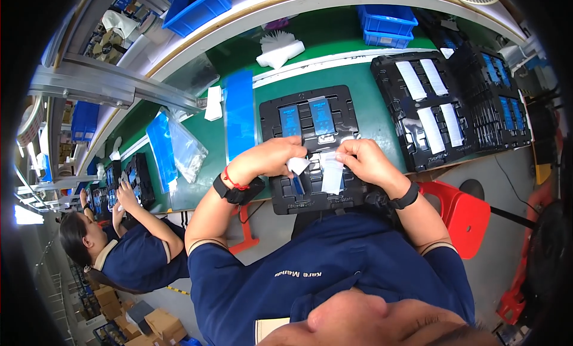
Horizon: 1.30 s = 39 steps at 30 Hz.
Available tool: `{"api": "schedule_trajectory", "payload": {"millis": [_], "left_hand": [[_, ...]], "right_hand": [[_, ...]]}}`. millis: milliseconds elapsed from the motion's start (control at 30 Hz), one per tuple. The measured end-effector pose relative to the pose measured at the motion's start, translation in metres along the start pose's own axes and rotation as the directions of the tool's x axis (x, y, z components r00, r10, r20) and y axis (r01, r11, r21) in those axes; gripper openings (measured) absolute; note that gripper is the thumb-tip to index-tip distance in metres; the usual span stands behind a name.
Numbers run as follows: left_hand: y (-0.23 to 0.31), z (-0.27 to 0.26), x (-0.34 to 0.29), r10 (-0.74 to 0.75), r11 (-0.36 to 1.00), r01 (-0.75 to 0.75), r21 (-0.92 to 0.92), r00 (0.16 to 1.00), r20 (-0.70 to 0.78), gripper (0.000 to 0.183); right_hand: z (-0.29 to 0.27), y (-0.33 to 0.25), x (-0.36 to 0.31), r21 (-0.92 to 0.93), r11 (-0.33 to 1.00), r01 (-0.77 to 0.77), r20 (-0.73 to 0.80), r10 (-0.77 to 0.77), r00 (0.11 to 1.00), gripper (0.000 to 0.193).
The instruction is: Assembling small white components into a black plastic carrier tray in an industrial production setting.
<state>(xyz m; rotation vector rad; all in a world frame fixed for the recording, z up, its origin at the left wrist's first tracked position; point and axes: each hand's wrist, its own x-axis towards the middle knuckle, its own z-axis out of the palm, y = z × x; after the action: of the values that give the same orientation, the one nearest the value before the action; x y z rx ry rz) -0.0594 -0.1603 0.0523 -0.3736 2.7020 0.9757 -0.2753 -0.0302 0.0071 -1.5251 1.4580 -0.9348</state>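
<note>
Right at the centre of the frame, my left hand [270,158] is curling, fingertips bunched together, holding a folded white slip [297,164]. Just to the right, my right hand [365,160] is pinching the top of a pale strip [332,174], thumb and forefinger almost meeting. That strip is hanging over the lower right pocket of a black tray [267,110], blue peeking out beside it. Further up the tray, two blue rectangular pieces [323,117] are sitting side by side (both shiny). To the upper left of my hands, a blue sheet [240,110] is lying on the green bench [370,101]. Toward the upper right, another black tray [389,116] is carrying four white strips [431,130]. Far left, a co-worker [140,250] is reaching toward more trays, and blue bins [387,25] are standing at upper right.
</note>
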Motion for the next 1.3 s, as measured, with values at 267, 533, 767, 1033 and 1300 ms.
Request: {"api": "schedule_trajectory", "payload": {"millis": [267,533,767,1033,1300], "left_hand": [[-0.011,0.002,-0.036,0.084,0.939,-0.134,-0.317,0.982,-0.167,0.013],[-0.002,-0.010,-0.090,-0.280,0.828,-0.047,-0.559,0.828,-0.485,0.013],[0.000,0.006,-0.072,-0.456,0.629,0.013,-0.777,0.816,-0.355,0.022],[-0.004,0.012,-0.050,-0.347,0.725,0.028,-0.688,0.878,-0.330,0.021],[-0.006,0.025,-0.032,-0.260,0.800,0.033,-0.599,0.919,-0.297,0.031]], "right_hand": [[-0.009,-0.020,0.008,-0.054,0.998,0.022,0.097,-0.017,0.995,0.012],[0.018,-0.038,0.037,0.173,0.985,-0.028,0.254,-0.017,0.967,0.011],[0.052,-0.027,0.044,-0.394,0.891,0.228,0.049,-0.227,0.973,0.012],[0.054,-0.014,0.047,-0.345,0.912,0.223,0.022,-0.230,0.973,0.012],[0.055,-0.013,0.046,-0.340,0.906,0.254,0.003,-0.269,0.963,0.007]]}}
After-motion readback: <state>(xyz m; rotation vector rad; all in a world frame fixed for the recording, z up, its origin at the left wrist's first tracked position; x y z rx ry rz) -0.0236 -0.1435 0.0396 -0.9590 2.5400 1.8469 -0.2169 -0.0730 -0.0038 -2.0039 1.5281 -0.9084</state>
